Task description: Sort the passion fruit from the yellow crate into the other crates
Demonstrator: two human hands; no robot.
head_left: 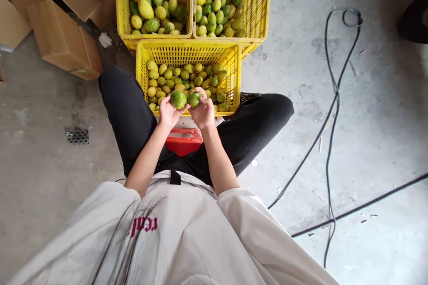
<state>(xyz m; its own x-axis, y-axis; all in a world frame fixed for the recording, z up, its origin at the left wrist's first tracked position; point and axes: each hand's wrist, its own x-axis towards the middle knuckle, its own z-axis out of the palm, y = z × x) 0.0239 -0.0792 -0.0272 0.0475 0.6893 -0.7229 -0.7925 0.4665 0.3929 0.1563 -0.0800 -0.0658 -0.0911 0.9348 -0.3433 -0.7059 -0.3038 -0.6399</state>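
Note:
My left hand (168,114) holds a large green lemon (178,99), its fingers curled around the lower side. Close beside it, my right hand (205,112) grips a smaller, darker green lemon (194,99). The two fruits are side by side and nearly touching, above the near edge of a yellow plastic crate (187,46). Inside that crate lie many yellow and green lemons (184,75). Part of the crate's near rim is hidden behind my hands.
Beyond stand two more yellow crates, the left one (121,9) and the right one (264,0), both holding lemons. A red plastic stool (182,142) shows between my legs. Cardboard boxes (62,38) stand at the left. Black cable (336,93) lies looped on the concrete floor at right.

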